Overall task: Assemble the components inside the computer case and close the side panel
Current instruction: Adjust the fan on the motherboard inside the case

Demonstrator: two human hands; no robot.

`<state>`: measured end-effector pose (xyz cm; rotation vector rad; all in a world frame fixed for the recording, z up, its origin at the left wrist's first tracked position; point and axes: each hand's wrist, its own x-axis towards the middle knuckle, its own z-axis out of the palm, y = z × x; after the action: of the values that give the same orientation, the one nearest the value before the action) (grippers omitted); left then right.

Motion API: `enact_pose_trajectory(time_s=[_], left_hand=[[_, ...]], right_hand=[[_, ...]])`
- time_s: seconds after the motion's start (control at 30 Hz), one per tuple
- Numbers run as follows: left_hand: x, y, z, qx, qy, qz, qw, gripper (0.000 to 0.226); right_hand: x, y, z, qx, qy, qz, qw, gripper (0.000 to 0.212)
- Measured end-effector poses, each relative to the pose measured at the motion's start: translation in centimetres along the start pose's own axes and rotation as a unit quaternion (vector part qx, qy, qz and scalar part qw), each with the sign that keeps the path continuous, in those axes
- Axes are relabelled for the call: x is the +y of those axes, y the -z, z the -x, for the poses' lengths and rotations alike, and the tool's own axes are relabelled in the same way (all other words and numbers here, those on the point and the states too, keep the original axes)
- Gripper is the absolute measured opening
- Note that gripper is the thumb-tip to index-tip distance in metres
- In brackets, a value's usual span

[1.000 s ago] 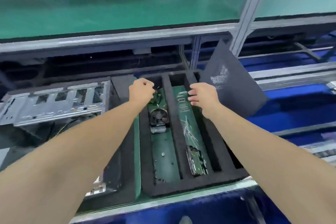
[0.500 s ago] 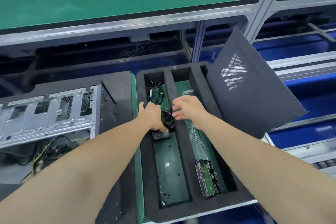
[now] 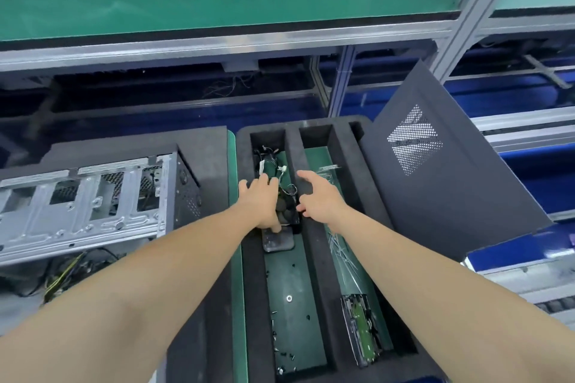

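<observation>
Case (image 3: 93,205): side open, wires showing inside.
Left grip (image 3: 261,202): laid over the fan (image 3: 287,210) in the tray (image 3: 314,289); whether it is clasped, we cannot tell.
Right grip (image 3: 320,200): released, just beside the fan.
Drive (image 3: 361,333): in the tray, not yet fitted.
Side panel (image 3: 451,180): off the case, leaning at the right.

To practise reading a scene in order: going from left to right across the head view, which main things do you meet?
Open computer case → left hand → right hand → black side panel.
</observation>
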<state>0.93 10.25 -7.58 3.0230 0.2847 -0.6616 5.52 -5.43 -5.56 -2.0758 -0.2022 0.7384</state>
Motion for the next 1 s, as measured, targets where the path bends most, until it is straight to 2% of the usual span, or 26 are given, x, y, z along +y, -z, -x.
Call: enact_pose_trajectory(time_s=[0.1, 0.23, 0.37, 0.43, 0.5, 0.57, 0.6, 0.7, 0.77, 0.87, 1.0], left_hand=[[-1.1, 3.3, 1.3, 0.009, 0.000, 0.090, 0.996, 0.112], [-3.3, 8.3, 4.3, 0.008, -0.026, 0.211, 0.977, 0.105], [-5.5, 11.7, 8.6, 0.041, -0.049, 0.290, 0.955, 0.102], [-6.6, 12.9, 11.0, 0.054, -0.050, 0.365, 0.928, 0.098], [-7.5, 14.0, 13.4, 0.091, -0.040, 0.427, 0.899, 0.082], [-8.3, 14.9, 15.6, 0.156, 0.000, 0.471, 0.868, 0.062], [-8.7, 15.4, 16.6, 0.182, 0.033, 0.474, 0.861, 0.065], [-9.8, 16.4, 19.7, 0.199, 0.172, 0.465, 0.845, 0.102], [-11.4, 16.3, 21.3, 0.202, 0.240, 0.460, 0.831, 0.109], [-14.6, 15.5, 23.6, 0.234, 0.258, 0.448, 0.823, 0.089], [-18.7, 13.8, 26.1, 0.243, 0.225, 0.570, 0.752, 0.067]], right_hand=[[-1.4, 0.9, 0.3, -0.012, 0.020, 0.016, 1.000, 0.070], [-3.6, 1.9, 1.3, 0.000, 0.084, 0.064, 0.994, 0.067], [-6.3, 1.7, 2.6, -0.016, 0.115, -0.069, 0.991, 0.050], [-8.0, 1.1, 3.5, -0.046, 0.120, -0.150, 0.980, 0.043], [-10.1, 0.3, 4.8, -0.077, 0.110, -0.210, 0.968, 0.036], [-12.3, -0.7, 6.6, -0.115, 0.087, -0.241, 0.960, 0.038], [-13.3, -1.3, 7.5, -0.138, 0.083, -0.241, 0.957, 0.039], [-15.9, -3.5, 10.4, -0.202, 0.088, -0.209, 0.953, 0.037], [-17.0, -5.2, 11.9, -0.212, 0.094, -0.180, 0.956, 0.034], [-18.2, -7.8, 13.6, -0.200, 0.107, -0.140, 0.964, 0.037], [-18.9, -10.6, 14.9, -0.219, 0.074, -0.175, 0.957, 0.048]])
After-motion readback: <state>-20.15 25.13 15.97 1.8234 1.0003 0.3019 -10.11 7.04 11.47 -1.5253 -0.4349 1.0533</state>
